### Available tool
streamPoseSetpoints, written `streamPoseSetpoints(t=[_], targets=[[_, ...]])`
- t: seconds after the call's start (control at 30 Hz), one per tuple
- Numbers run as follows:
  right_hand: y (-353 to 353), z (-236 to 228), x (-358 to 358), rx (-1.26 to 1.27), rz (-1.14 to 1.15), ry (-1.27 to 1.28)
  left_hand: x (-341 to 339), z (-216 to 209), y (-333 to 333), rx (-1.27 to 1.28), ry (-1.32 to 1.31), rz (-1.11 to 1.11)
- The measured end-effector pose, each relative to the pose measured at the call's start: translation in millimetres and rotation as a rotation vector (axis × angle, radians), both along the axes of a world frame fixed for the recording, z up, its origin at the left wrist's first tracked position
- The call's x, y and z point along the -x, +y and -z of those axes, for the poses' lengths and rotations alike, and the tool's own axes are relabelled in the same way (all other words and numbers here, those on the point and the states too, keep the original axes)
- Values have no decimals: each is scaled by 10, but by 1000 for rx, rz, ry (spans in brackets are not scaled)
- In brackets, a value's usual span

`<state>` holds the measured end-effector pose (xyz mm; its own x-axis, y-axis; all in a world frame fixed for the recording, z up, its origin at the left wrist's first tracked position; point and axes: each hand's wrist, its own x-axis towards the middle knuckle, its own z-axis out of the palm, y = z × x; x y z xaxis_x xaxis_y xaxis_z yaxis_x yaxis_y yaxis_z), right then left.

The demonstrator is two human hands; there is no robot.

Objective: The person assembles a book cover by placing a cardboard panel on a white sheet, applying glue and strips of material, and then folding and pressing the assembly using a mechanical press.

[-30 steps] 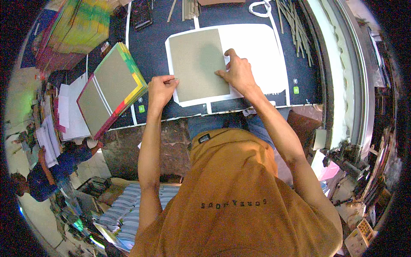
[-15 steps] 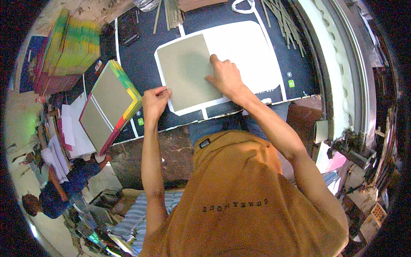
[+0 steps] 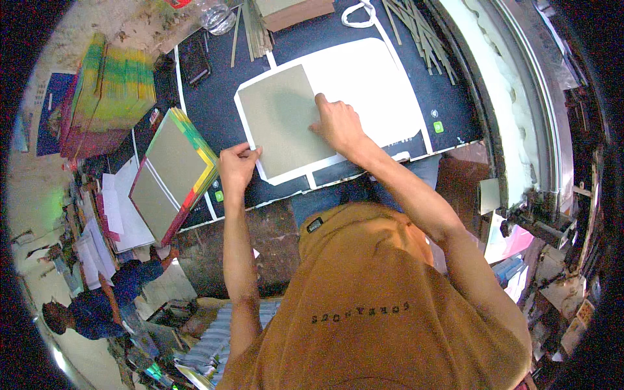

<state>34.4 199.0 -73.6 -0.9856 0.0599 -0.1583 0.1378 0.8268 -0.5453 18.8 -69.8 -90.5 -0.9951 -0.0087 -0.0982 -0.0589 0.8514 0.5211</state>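
A grey board (image 3: 279, 123) lies on the left half of a large white sheet (image 3: 370, 78) with cut corners. White margins show along the board's left and near edges. My left hand (image 3: 238, 168) is at the left edge, thumb and fingers pinched together on the sheet's margin beside the board. My right hand (image 3: 339, 127) rests across the board's right edge. Its thumb and index finger are spread apart on the board, the other fingers are curled, and nothing shows in its grip.
Left of the sheet is a stack of grey covers (image 3: 175, 166) with coloured edges; a taller yellow-green stack (image 3: 114, 91) stands behind. Thin grey strips (image 3: 422, 36), a white tape-like loop (image 3: 357, 14) and a phone-like dark object (image 3: 195, 65) lie farther back. Another person (image 3: 107, 296) is at lower left.
The view has shifted slightly, showing more of the clear plastic bottle and board pile at the back. Both hands keep nearly the same places on the sheet and board.
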Motion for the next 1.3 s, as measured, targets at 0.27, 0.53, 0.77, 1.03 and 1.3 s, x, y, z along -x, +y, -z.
streamPoseSetpoints(t=[0.27, 0.53, 0.77, 1.03, 1.3], targets=[[792, -301, -504, -317, 40, 88, 22, 72, 943, 140, 393, 362], [914, -182, -599, -376, 17, -7, 35, 475, 1090, 246, 390, 388], [956, -141, -589, -362, 9, 0, 18, 495, 1117, 287, 353, 381], [972, -154, -579, -334, -1, -12, 21, 437, 1152, 316, 297, 376], [953, -188, -570, -349, 7, -18, 29, 460, 1145, 338, 310, 386]])
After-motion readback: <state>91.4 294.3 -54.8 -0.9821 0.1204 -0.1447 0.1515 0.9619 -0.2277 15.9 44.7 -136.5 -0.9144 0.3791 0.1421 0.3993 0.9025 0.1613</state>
